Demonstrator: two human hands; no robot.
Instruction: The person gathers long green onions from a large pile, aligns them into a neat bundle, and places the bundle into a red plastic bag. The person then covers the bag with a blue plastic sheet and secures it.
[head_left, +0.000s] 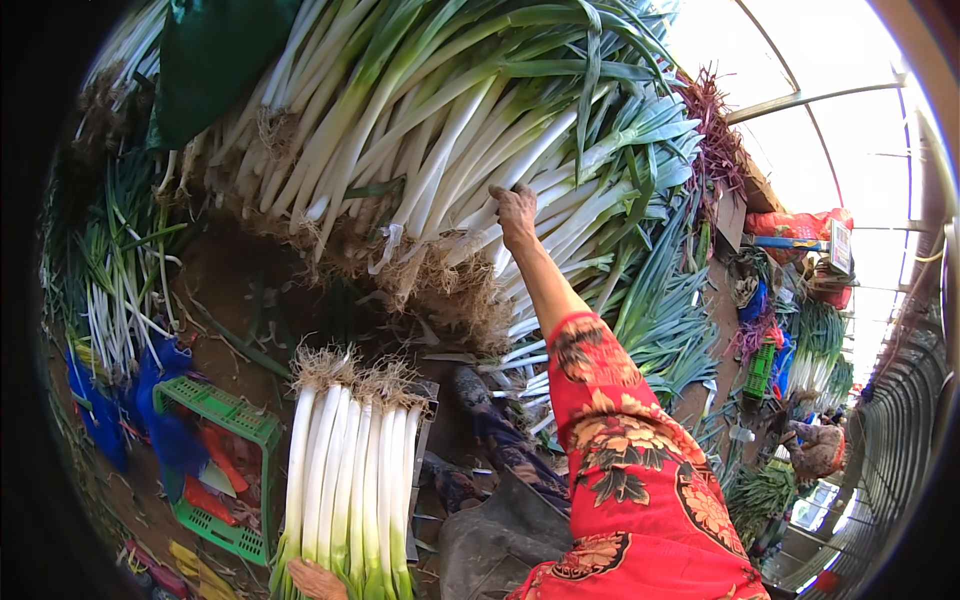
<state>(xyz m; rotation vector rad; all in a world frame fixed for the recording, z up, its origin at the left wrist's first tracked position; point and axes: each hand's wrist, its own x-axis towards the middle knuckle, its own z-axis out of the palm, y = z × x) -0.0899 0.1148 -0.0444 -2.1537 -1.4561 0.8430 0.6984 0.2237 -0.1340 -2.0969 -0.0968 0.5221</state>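
My right hand, at the end of a red flowered sleeve, reaches to a large heap of leeks with long white stalks, green leaves and brown roots. Its fingers are curled at a white stalk; whether they grip it I cannot tell. At the bottom edge my left hand rests on the green part of a row of leeks, fingers partly hidden. That row lies side by side, roots towards the heap, over a flat metal-edged surface.
A green plastic crate with red items stands at the left, beside blue bags and thinner green onions. Another person bends at the far right. More leeks and a red mesh sack lie along the right side.
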